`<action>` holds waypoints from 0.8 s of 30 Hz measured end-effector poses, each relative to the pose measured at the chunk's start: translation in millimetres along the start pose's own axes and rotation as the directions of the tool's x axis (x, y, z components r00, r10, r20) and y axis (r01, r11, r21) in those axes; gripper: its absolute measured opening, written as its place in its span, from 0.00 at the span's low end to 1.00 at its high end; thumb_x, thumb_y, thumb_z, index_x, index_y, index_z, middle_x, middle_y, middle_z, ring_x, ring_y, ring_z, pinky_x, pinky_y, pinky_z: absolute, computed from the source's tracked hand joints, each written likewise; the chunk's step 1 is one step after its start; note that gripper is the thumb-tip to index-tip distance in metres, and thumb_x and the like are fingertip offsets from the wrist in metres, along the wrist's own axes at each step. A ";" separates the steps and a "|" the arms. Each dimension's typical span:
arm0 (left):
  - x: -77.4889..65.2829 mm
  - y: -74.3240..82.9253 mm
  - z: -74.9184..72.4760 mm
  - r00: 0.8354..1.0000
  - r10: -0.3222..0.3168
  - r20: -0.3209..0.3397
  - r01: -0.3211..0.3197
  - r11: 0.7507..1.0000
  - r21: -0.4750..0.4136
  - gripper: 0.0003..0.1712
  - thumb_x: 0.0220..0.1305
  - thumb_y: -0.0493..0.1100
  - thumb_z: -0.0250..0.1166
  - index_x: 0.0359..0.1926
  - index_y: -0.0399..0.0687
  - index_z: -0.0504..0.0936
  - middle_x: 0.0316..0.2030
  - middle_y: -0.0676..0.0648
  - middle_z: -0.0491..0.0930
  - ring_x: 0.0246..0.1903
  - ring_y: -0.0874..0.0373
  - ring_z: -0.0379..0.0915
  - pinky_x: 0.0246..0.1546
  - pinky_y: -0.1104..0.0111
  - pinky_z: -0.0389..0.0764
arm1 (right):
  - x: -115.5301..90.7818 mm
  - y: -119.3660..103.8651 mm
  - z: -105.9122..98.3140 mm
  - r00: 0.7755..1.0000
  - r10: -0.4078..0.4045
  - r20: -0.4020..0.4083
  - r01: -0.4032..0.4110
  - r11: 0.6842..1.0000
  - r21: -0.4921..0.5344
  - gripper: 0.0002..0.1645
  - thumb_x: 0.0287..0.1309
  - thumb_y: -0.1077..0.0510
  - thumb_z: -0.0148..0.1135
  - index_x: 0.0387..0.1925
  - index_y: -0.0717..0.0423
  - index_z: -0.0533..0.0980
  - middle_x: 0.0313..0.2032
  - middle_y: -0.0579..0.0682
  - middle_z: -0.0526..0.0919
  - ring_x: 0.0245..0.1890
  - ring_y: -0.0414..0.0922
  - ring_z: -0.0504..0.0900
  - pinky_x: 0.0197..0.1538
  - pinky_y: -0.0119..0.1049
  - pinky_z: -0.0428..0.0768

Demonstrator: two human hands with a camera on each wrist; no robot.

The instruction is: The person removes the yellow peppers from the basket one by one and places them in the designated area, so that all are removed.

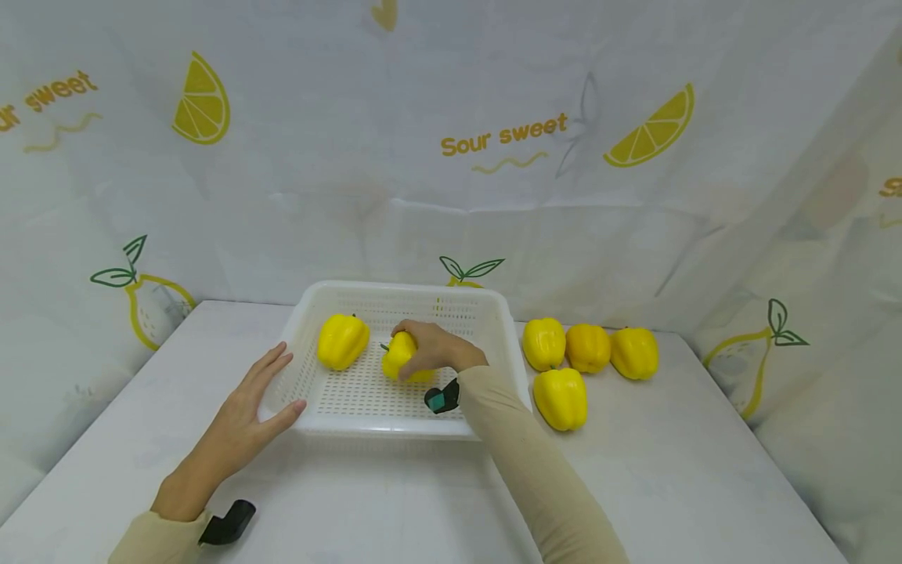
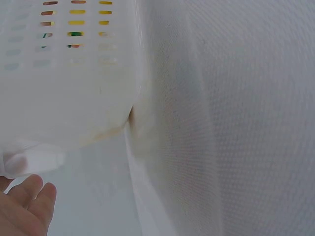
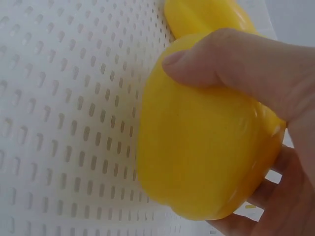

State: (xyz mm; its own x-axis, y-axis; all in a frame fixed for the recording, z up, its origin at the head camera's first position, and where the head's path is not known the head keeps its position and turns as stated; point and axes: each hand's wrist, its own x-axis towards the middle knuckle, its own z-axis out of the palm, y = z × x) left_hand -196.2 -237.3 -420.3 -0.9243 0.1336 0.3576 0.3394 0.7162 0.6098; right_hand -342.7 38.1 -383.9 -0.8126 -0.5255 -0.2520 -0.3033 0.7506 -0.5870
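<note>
My right hand (image 1: 435,348) grips a yellow bell pepper (image 3: 197,142) inside the white perforated basket (image 1: 402,425). In the right wrist view the thumb presses on the pepper's side while the other fingers wrap round behind it. The green stem of this pepper points left in the head view. To its left, a second yellow bell pepper (image 1: 342,342) lies on the basket floor. My left hand (image 1: 243,419) rests at the basket's left rim, thumb spread towards the front corner and fingers fairly straight. Only some of its fingertips show in the left wrist view, beneath the rim.
Several more yellow bell peppers lie on the white-covered table (image 1: 705,470) to the right of the basket; the nearest pepper (image 1: 561,399) sits close to its right wall. A white curtain (image 1: 338,157) printed with lemons hangs behind the table.
</note>
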 end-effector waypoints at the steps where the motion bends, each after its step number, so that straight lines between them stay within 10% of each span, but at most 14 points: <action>1: 0.0 -0.2 0.0 1.000 0.000 -0.001 0.000 1.000 0.000 0.42 0.63 0.50 0.67 0.73 0.43 0.62 0.77 0.41 0.53 0.71 0.31 0.54 0.62 0.30 0.60 | 0.5 0.1 -0.1 1.000 -0.018 -0.007 0.018 1.000 0.005 0.41 0.47 0.56 0.76 0.64 0.45 0.68 0.57 0.47 0.77 0.52 0.46 0.75 0.62 0.44 0.76; 24: -1.0 0.1 -0.3 1.000 0.007 -0.003 -0.007 1.000 0.001 0.42 0.63 0.49 0.67 0.73 0.42 0.62 0.77 0.41 0.53 0.71 0.31 0.54 0.61 0.29 0.60 | 1.7 -3.3 -2.5 0.983 -0.159 -0.092 0.165 0.984 0.065 0.44 0.49 0.52 0.76 0.67 0.48 0.69 0.59 0.47 0.77 0.52 0.45 0.76 0.60 0.42 0.78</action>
State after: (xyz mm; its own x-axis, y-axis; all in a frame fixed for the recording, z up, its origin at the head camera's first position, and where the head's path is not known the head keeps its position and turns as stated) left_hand -195.2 -237.6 -420.4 -0.9212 0.1367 0.3642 0.3461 0.7156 0.6068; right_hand -344.2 35.7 -380.5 -0.7965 -0.5989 -0.0832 -0.4007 0.6258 -0.6692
